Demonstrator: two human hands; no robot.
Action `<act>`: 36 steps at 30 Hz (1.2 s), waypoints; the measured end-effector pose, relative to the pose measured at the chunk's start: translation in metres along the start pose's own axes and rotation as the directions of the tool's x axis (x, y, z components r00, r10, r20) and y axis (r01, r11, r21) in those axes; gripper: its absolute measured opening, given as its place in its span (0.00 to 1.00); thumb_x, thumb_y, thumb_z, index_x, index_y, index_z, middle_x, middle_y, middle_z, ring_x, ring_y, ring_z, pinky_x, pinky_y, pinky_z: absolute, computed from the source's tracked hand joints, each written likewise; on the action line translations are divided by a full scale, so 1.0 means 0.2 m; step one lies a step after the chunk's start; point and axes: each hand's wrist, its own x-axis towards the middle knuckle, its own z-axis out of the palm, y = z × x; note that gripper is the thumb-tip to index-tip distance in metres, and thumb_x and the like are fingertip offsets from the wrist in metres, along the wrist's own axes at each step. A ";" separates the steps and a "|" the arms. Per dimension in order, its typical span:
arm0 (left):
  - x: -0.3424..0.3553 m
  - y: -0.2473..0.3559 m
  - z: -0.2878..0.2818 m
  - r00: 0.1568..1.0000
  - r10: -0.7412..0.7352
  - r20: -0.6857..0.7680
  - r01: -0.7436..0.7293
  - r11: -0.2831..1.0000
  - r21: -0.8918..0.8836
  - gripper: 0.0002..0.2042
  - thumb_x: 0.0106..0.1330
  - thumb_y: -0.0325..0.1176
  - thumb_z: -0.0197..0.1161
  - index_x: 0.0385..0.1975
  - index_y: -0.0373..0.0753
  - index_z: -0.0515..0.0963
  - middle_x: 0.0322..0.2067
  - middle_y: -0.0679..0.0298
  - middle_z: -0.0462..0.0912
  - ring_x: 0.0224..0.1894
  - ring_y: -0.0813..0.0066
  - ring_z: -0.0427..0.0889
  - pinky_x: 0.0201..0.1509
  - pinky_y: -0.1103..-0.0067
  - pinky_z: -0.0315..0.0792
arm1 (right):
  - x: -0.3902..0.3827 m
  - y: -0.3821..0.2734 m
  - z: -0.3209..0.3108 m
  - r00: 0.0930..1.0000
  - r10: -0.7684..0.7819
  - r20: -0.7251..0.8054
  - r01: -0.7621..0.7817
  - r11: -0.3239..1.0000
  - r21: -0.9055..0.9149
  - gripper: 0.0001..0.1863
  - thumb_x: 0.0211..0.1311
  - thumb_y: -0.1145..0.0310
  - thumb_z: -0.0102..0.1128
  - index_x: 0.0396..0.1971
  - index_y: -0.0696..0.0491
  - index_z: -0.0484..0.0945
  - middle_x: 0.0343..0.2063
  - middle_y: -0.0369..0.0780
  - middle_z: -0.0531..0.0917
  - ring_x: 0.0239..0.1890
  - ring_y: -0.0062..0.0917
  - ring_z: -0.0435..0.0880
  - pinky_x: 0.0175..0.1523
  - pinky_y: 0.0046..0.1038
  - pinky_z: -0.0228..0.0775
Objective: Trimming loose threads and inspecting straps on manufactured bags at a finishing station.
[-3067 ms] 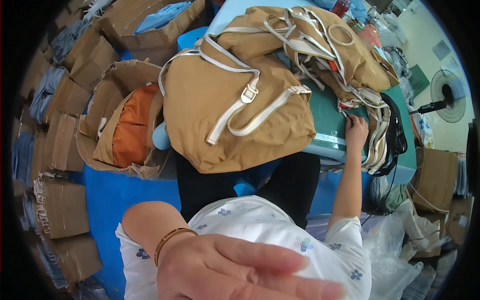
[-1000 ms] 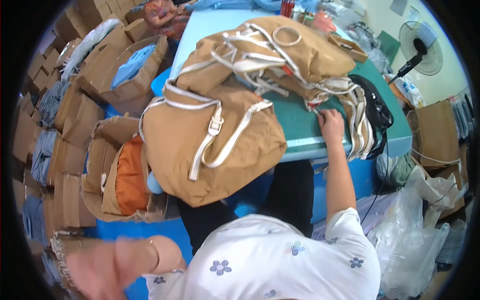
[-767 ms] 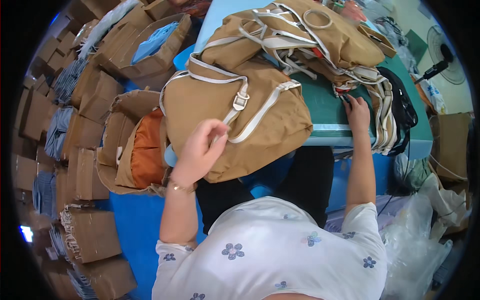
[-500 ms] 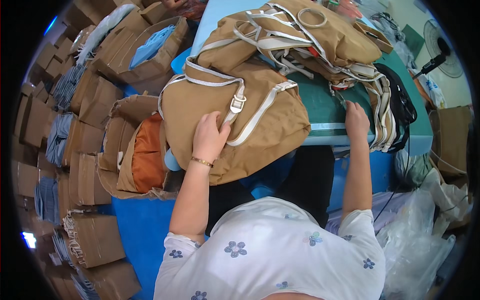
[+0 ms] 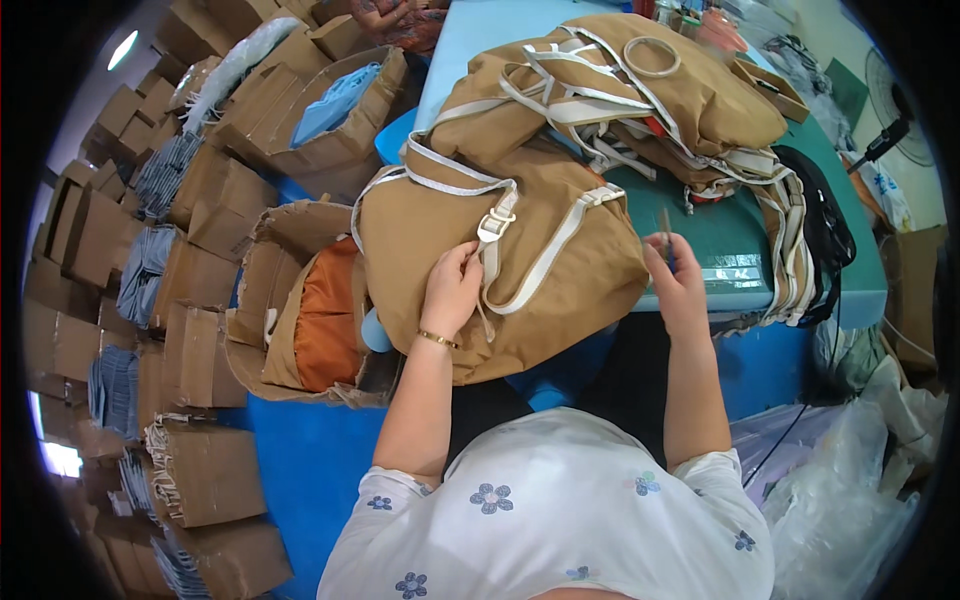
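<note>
A tan fabric bag (image 5: 570,330) with white straps lies over the near edge of the green table, partly hanging off it. My left hand (image 5: 453,290) is closed, its fingertips pinching a white strap (image 5: 490,262) just below a white plastic buckle (image 5: 495,224). To the right of the bag, my right hand (image 5: 680,285) is closed round a small pair of thread snips (image 5: 668,235), the thin tips pointing up and away; its lower part is hidden by my fingers. The hand is close beside the bag's right edge.
More tan bags (image 5: 700,100) are heaped behind, with a tape ring (image 5: 652,57) on top. A black bag (image 5: 815,220) lies at the table's right. An open carton (image 5: 250,300) with orange and tan pieces stands left. Another person (image 5: 400,20) is at the far left.
My right hand has lifted the thread snips from the table and moved left to the bag's edge. My left hand has shifted to pinch the strap below the buckle.
</note>
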 end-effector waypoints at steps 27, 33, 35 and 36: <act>-0.12 0.28 -0.02 0.913 0.379 -0.151 -0.289 0.862 0.416 0.21 0.48 0.18 0.56 0.46 0.33 0.76 0.38 0.57 0.72 0.39 0.56 0.73 0.43 0.70 0.71 | 0.06 0.25 0.33 0.976 -0.072 0.204 0.089 0.993 -0.078 0.08 0.66 0.70 0.54 0.41 0.57 0.72 0.28 0.38 0.81 0.30 0.19 0.80 0.32 0.20 0.72; -0.27 0.27 -0.02 0.828 0.543 -0.138 -0.276 0.610 0.743 0.18 0.55 0.21 0.55 0.47 0.38 0.77 0.38 0.62 0.74 0.37 0.63 0.73 0.41 0.71 0.70 | 0.00 -0.02 0.56 0.940 -0.168 0.297 0.288 0.858 -0.426 0.12 0.59 0.66 0.63 0.33 0.58 0.73 0.25 0.36 0.79 0.27 0.15 0.76 0.33 0.21 0.68; -0.29 0.26 -0.02 0.784 0.598 -0.168 -0.286 0.588 0.757 0.18 0.56 0.22 0.54 0.48 0.39 0.77 0.38 0.64 0.74 0.37 0.64 0.73 0.41 0.72 0.70 | 0.04 -0.03 0.66 0.926 -0.141 0.350 0.276 0.886 -0.372 0.13 0.57 0.66 0.64 0.32 0.58 0.72 0.24 0.35 0.78 0.27 0.16 0.75 0.33 0.21 0.68; -0.32 0.26 -0.02 0.787 0.595 -0.163 -0.288 0.588 0.756 0.18 0.56 0.22 0.54 0.48 0.39 0.77 0.38 0.64 0.74 0.37 0.64 0.73 0.41 0.72 0.70 | 0.05 -0.02 0.69 0.905 -0.127 0.405 0.268 0.911 -0.314 0.14 0.56 0.65 0.66 0.31 0.58 0.72 0.23 0.35 0.77 0.26 0.16 0.74 0.33 0.22 0.68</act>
